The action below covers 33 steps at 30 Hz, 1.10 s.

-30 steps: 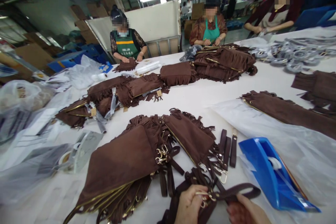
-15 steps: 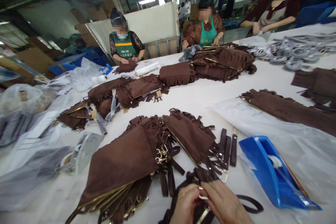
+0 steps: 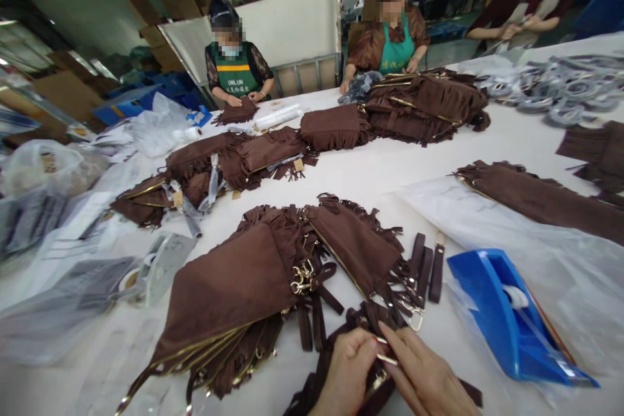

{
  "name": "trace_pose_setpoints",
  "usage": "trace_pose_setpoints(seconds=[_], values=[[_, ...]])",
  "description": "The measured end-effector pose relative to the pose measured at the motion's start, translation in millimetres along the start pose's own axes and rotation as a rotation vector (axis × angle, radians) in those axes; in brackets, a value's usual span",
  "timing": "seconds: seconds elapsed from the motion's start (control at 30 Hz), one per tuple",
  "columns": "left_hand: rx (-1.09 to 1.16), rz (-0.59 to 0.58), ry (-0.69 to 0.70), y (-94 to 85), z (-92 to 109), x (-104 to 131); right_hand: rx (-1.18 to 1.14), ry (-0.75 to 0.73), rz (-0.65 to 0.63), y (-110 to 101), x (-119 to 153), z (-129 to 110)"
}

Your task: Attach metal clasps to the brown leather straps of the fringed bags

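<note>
At the desk's near edge, the left hand (image 3: 348,370) and right hand (image 3: 424,377) pinch a small gold clasp (image 3: 385,359) on a brown strap (image 3: 336,377), which looks soft and limp, best gripped at its stiff metal hardware.

Far beyond both hands, across the worktop, a person's green apron (image 3: 237,80) carries white print: "OMILUN" reads clearly, with a line of smaller characters beneath it too small to make out. Nothing else legible shows.
</note>
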<state>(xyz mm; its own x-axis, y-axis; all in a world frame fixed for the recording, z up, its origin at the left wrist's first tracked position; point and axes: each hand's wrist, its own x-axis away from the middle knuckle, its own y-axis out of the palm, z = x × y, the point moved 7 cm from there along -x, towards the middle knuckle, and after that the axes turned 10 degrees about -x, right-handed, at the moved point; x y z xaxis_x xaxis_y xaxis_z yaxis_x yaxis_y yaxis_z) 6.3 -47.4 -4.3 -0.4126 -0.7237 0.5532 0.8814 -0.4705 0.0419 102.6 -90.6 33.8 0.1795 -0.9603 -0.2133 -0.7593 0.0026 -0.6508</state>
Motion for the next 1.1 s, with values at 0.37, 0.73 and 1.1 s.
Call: trace_pose_setpoints(seconds=[0.37, 0.73, 1.1], values=[[-0.045, 0.025, -0.026, 0.8, -1, -1, 0.193, -0.007, 0.014, 18, 4, 13], [-0.723, 0.150, 0.217, -5.5, 7, 8, 0.141, 0.187, 0.026, -3, 10, 31], [-1.143, 0.261, 0.167, 10.5, 18, -13, 0.163, 0.220, 0.123, 7, -3, 45]])
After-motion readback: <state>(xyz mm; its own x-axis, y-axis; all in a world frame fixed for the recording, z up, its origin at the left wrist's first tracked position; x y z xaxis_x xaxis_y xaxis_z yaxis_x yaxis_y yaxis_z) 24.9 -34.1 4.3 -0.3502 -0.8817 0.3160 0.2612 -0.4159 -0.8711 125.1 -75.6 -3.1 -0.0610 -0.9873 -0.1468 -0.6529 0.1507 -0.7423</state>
